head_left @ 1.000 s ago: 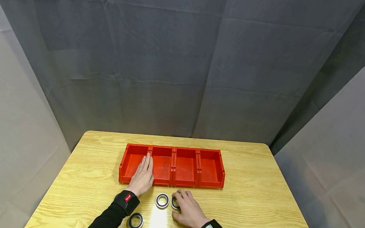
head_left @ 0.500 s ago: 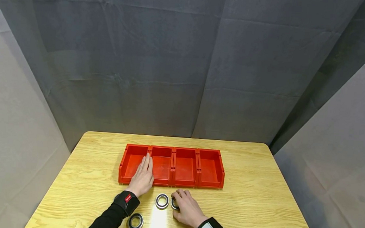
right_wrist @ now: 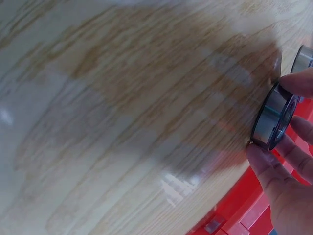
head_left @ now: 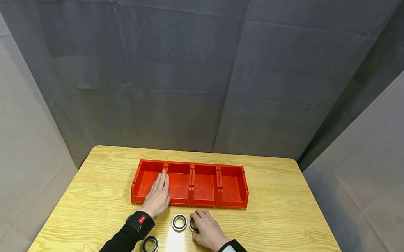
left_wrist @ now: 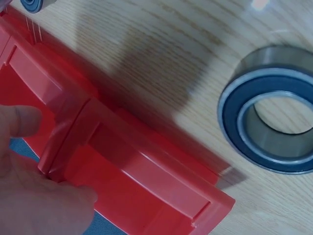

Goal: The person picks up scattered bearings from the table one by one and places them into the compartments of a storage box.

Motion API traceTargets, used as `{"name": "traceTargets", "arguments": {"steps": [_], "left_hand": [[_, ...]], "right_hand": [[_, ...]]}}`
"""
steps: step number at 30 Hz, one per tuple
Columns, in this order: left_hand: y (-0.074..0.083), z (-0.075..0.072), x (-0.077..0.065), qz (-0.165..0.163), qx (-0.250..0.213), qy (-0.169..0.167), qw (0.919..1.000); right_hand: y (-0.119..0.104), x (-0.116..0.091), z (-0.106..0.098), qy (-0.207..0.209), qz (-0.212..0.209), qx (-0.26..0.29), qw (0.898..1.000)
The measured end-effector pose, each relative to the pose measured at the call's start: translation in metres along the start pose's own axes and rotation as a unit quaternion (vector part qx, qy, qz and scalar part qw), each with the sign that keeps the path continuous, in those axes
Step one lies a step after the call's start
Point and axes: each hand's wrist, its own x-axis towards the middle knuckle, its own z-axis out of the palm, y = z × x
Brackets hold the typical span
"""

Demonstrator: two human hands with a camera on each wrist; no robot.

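A row of joined red plastic bins (head_left: pixel 204 201) stands on the table. My left hand (head_left: pixel 157 199) rests over the divider between the two leftmost bins, its fingers lying straight along it. In the left wrist view the thumb (left_wrist: pixel 24 120) is on one side of that wall and the other fingers on the opposite side. My right hand (head_left: pixel 208 232) pinches a ball bearing (right_wrist: pixel 268 122) between thumb and fingertips, close to the table in front of the bins. That bearing is partly hidden by the fingers in the head view. Just left of it lies a second bearing (head_left: pixel 174 222).
A third bearing (head_left: pixel 144 246) lies nearer the front, beside the left wristband (head_left: pixel 140 224). The wooden table (head_left: pixel 279 225) reaches back to a grey cloth (head_left: pixel 177 81), with pale cloth (head_left: pixel 15 128) on both sides.
The right hand's thumb and wrist have shifted very slightly as it holds the bearing. The left hand, the bins and the other bearings stay in place.
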Motion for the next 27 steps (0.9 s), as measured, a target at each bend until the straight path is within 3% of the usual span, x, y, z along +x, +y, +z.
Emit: {"name": "traceTargets", "arguments": {"steps": [27], "left_hand": [[-0.003, 0.004, 0.001, 0.003, 0.002, 0.009, 1.0]], "right_hand": [[0.012, -0.015, -0.007, 0.049, -0.024, -0.014, 0.998]]}}
